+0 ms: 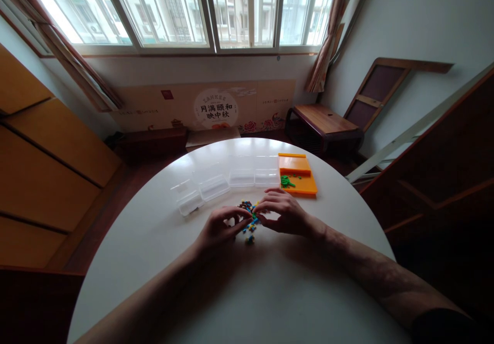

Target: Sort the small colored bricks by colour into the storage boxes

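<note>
Over a small heap of toy building pieces (251, 227) in blue, yellow, brown and green, both hands meet with their fingertips almost touching. My left hand (224, 222) comes in from the left, thumb and forefinger pinched together. My right hand (283, 210) is also closed in a pinch, facing it. A speck of green shows at the fingertips, but whether it is held or lies in the heap behind is too small to tell. Just beyond my right hand lies an orange tray (309, 184), with bright green pieces (286, 182) in its near section.
Several clear plastic boxes (214, 188) with raised lids stand in an arc left of the tray. All this is on a round white table (154, 277). Past its far edge are a low wooden stool (324, 118), a long printed cardboard panel (154, 104) and windows.
</note>
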Demonstrator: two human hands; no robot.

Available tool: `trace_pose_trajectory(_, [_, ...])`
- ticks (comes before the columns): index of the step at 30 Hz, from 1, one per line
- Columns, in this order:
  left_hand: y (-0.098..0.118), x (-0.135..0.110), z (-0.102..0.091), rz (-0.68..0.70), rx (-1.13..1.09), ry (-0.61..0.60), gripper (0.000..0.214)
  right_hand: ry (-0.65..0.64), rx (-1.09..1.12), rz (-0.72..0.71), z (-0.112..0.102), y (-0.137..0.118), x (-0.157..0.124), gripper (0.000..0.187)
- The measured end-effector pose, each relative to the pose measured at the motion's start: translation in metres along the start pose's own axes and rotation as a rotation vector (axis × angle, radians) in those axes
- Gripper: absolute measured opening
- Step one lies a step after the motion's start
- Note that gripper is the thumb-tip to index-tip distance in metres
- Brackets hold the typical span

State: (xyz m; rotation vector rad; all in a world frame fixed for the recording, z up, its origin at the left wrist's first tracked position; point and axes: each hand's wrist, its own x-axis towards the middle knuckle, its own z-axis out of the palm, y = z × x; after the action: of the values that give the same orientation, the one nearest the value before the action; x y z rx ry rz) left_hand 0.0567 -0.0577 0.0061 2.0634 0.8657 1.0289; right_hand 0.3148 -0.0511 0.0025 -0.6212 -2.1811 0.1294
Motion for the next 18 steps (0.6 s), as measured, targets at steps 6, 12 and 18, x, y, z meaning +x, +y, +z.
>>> trace_pose_trajectory(6, [-0.015,-0.003,-0.02,0.193,0.335,-0.008,0.011,0.057,-0.148,0.103,-0.022,0.018,-0.005,0.01])
trace_pose_trajectory(12, [-0.021,-0.005,-0.027,0.228,0.42,-0.051,0.011,0.091,-0.319,0.383,-0.05,0.051,-0.02,0.01])
trace_pose_trajectory(18, [-0.021,-0.005,-0.025,0.322,0.448,-0.077,0.012,0.042,-0.383,0.547,-0.05,0.07,-0.033,0.012])
